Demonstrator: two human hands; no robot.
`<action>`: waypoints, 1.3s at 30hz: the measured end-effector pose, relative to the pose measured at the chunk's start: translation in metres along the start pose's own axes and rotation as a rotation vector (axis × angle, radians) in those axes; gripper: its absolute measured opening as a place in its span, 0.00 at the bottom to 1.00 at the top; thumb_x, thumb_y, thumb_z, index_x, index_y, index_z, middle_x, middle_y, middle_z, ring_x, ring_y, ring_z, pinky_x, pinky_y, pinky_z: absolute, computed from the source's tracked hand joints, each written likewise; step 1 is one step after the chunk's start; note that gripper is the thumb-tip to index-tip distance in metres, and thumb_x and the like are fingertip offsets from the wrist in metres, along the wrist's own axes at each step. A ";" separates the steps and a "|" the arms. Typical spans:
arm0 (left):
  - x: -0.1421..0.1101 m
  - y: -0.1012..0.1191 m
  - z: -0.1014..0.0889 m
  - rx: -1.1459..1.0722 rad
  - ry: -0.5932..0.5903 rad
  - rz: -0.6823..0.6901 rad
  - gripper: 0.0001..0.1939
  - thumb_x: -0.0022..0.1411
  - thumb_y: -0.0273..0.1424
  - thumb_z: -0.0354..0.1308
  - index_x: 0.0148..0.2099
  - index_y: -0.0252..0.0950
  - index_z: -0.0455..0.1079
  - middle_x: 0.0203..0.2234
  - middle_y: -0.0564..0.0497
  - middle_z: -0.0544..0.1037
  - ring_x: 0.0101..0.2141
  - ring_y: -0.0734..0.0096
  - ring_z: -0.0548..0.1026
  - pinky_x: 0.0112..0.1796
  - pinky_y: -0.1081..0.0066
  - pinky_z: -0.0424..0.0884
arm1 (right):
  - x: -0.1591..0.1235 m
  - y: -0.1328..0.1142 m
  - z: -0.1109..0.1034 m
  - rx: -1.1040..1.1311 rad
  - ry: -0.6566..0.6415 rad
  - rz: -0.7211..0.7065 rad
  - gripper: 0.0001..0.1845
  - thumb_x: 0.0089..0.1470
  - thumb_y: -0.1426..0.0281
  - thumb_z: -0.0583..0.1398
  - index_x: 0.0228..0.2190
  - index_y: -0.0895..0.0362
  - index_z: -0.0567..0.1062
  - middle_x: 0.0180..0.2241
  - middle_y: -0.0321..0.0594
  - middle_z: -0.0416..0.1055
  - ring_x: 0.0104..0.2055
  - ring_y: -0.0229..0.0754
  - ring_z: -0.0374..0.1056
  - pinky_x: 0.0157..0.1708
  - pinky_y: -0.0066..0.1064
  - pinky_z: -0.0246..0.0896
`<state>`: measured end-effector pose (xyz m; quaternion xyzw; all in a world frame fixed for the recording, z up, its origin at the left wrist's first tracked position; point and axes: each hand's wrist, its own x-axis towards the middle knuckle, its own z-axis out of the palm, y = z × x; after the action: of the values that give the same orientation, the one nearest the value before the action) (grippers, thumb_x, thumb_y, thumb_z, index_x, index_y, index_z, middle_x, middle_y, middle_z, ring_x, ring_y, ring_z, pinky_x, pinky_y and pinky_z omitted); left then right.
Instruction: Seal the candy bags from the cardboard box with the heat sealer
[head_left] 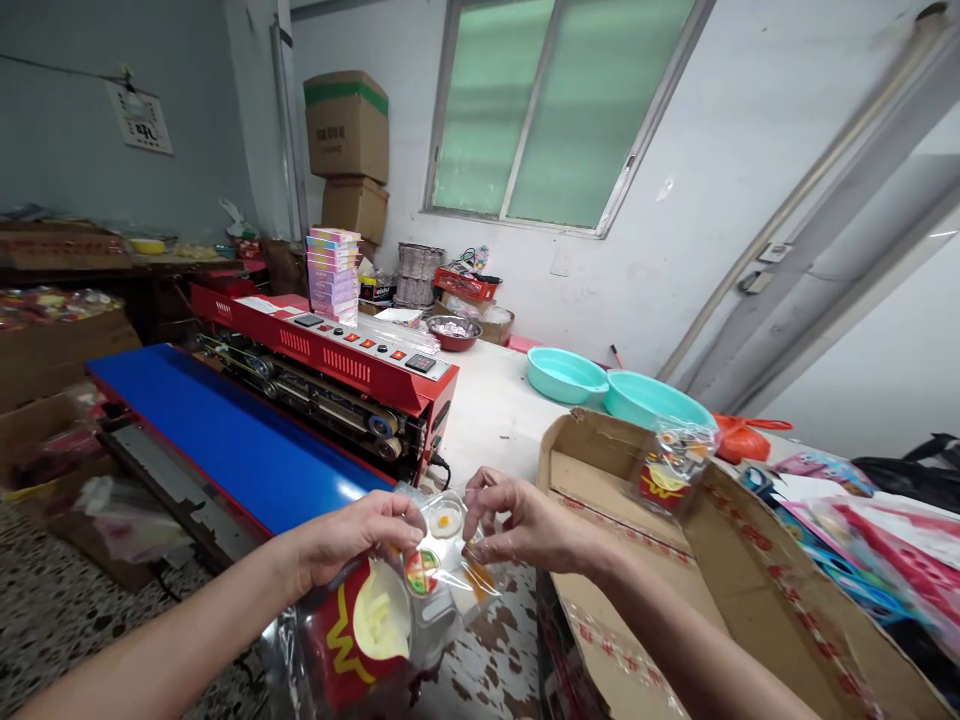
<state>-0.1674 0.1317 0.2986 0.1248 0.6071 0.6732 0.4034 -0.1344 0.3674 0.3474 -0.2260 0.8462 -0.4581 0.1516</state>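
Note:
Between my hands is a clear plastic bag of toy food (442,595), tilted, with its top edge away from me. Through the film show a red fries carton with a yellow zigzag (345,630), a fried egg (445,520) and a small round pizza-like piece (421,572). My left hand (367,535) pinches the bag's upper left side. On its upper right side, my right hand (517,520) has thumb and fingers closed on the film. A similar filled bag (671,465) lies in the open cardboard box (622,560) at right.
Left of my hands stands a red band sealing machine (330,350) with a blue conveyor belt (225,440). Teal basins (566,372) sit on the white table (487,400). Stacked pink boxes (332,275) and a metal bowl (454,332) are behind the machine. Plastic packages (900,560) lie at far right.

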 end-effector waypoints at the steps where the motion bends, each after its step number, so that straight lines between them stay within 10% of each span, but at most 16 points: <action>1: 0.001 -0.001 0.000 -0.004 0.005 0.002 0.11 0.45 0.29 0.62 0.33 0.31 0.68 0.24 0.51 0.73 0.25 0.75 0.69 0.30 0.75 0.62 | 0.000 0.000 0.003 -0.013 0.053 0.023 0.08 0.43 0.67 0.67 0.27 0.57 0.78 0.37 0.38 0.62 0.33 0.34 0.60 0.32 0.24 0.58; 10: 0.006 -0.005 0.005 0.039 0.080 0.043 0.11 0.48 0.30 0.60 0.33 0.32 0.65 0.25 0.52 0.72 0.27 0.76 0.67 0.30 0.76 0.59 | 0.018 0.023 0.031 -0.119 0.407 0.299 0.06 0.35 0.75 0.64 0.22 0.58 0.71 0.26 0.33 0.64 0.24 0.33 0.56 0.22 0.26 0.47; 15: 0.005 -0.005 -0.003 -0.032 0.125 0.052 0.13 0.49 0.32 0.62 0.35 0.32 0.65 0.28 0.49 0.73 0.26 0.74 0.70 0.30 0.74 0.62 | 0.011 0.027 0.017 0.003 0.555 0.123 0.18 0.49 0.54 0.59 0.27 0.57 0.74 0.39 0.43 0.68 0.42 0.43 0.63 0.40 0.31 0.58; 18: 0.001 -0.009 -0.007 -0.113 0.111 0.100 0.15 0.49 0.32 0.63 0.38 0.32 0.65 0.33 0.47 0.75 0.29 0.71 0.72 0.33 0.72 0.66 | 0.002 0.026 0.016 0.266 0.488 0.137 0.24 0.43 0.49 0.63 0.32 0.57 0.74 0.54 0.45 0.62 0.49 0.46 0.64 0.45 0.34 0.59; 22: -0.004 -0.015 -0.008 -0.135 0.076 0.105 0.14 0.51 0.31 0.62 0.39 0.32 0.65 0.31 0.48 0.75 0.29 0.73 0.73 0.32 0.74 0.66 | 0.002 0.026 0.027 0.617 0.385 0.253 0.27 0.33 0.51 0.70 0.24 0.60 0.70 0.38 0.45 0.72 0.36 0.42 0.68 0.35 0.31 0.63; 35: 0.006 -0.011 -0.001 0.095 0.422 0.329 0.27 0.48 0.37 0.62 0.48 0.36 0.56 0.23 0.60 0.62 0.22 0.79 0.65 0.24 0.77 0.62 | 0.026 0.004 0.048 0.507 0.520 0.233 0.23 0.32 0.54 0.70 0.24 0.62 0.76 0.21 0.38 0.70 0.24 0.33 0.60 0.28 0.28 0.55; 39: 0.002 -0.015 -0.009 -0.002 0.415 0.367 0.34 0.51 0.41 0.63 0.56 0.38 0.53 0.33 0.54 0.69 0.29 0.75 0.72 0.31 0.73 0.68 | 0.033 0.005 0.049 0.530 0.531 0.237 0.23 0.31 0.56 0.71 0.23 0.62 0.76 0.21 0.38 0.70 0.25 0.34 0.60 0.29 0.28 0.56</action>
<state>-0.1691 0.1259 0.2822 0.0917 0.6432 0.7468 0.1419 -0.1405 0.3179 0.3151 0.0465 0.7287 -0.6825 0.0322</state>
